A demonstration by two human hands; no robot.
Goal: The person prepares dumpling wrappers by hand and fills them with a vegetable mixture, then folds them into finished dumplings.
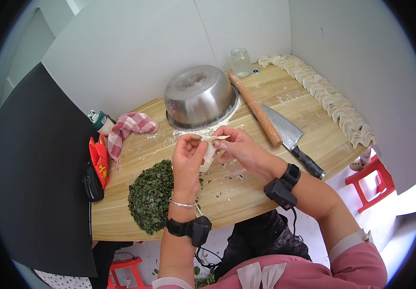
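Observation:
Above the middle of the wooden table, my left hand (187,156) and my right hand (241,148) pinch a pale dumpling wrapper (210,153) between them. The wrapper looks folded near its top edge, and its lower part hangs down. Whether filling lies inside is hidden by the fingers. A heap of chopped green leaves (149,198) sits just left of my left forearm. Thin chopsticks (198,210) show partly beside my left wrist. Behind the hands, an upside-down steel basin (199,96) rests on floury wood.
A rolling pin (256,110) lies against a cleaver (283,129) on the right. Rows of finished dumplings (331,98) line the table's right edge. A glass jar (240,61) stands at the back. Left are a checked cloth (130,126), a bottle (101,123) and a black case (92,182).

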